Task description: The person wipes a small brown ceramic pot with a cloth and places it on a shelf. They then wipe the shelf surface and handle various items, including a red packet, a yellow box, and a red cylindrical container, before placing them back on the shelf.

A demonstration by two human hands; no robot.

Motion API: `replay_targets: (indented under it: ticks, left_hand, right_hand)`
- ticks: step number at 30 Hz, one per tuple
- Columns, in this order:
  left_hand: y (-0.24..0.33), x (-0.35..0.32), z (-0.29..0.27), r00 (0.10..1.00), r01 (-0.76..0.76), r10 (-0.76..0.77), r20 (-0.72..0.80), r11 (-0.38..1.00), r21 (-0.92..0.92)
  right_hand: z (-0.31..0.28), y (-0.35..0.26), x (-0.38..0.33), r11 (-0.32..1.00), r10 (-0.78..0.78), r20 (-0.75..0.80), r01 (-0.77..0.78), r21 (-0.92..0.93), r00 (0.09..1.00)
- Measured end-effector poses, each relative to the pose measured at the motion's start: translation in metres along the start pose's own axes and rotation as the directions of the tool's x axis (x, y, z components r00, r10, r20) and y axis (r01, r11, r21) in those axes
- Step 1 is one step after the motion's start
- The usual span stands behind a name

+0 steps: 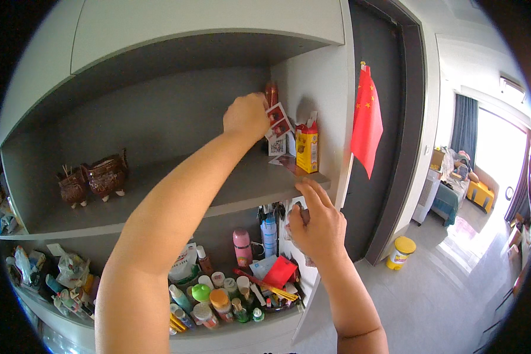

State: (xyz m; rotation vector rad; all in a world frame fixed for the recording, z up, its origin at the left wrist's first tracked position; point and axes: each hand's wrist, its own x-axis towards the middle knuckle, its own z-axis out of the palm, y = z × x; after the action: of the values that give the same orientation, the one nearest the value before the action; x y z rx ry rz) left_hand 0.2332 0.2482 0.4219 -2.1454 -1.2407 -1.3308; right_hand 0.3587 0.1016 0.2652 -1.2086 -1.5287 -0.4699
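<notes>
Grey shelving opens toward the person, with a side wall (329, 82) closing its right end. Near the right rear corner, a few cards (279, 122) stand tilted above the shelf (147, 190). The left hand (248, 115) is curled and seems pinched on them, though its fingertips are hidden. The right hand (320, 227) is by the front edge, fingers slightly spread, with what looks like a wadded cloth (296, 219) gathered under its palm.

The step in hand, as I judge it, is handling the cards; the next move calls for a light grip and a path clear of the yellow box (307, 148), which stands upright just right of them with its top flaps up. A red thing (271, 92) behind the hand leaves little room at the back.

Leftward, the shelf lies bare as far as two brown pots (106, 178), giving the most open room. Below, crowded bottles (220, 302) could be struck by anything dropped over the edge. Outside the wall, a red flag (367, 121) hangs before a dark door (373, 53).
</notes>
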Motion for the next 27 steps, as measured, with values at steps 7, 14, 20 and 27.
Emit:
replay_targets:
  ticks: [7, 14, 20, 27]
  left_hand:
    - [-0.02, 0.034, 0.003, 0.974, -0.193, 0.197, 0.112, 0.98, -0.049]
    - [-0.009, 0.064, 0.028, 0.866, -0.294, 0.342, 0.365, 0.939, -0.182]
    - [-0.007, 0.07, 0.047, 0.818, -0.206, 0.306, 0.487, 0.946, -0.249]
    - [-0.002, 0.05, 0.067, 0.9, -0.203, 0.285, 0.329, 0.944, -0.262]
  right_hand:
    - [0.004, -0.002, 0.001, 0.996, -0.069, -0.042, 0.067, -0.061, 0.997]
    - [0.005, -0.001, 0.002, 0.994, -0.083, -0.045, 0.079, -0.079, 0.996]
    - [0.009, 0.0, 0.002, 0.99, -0.094, -0.076, 0.086, -0.108, 0.993]
    - [0.013, -0.001, 0.003, 0.987, -0.115, -0.092, 0.103, -0.127, 0.989]
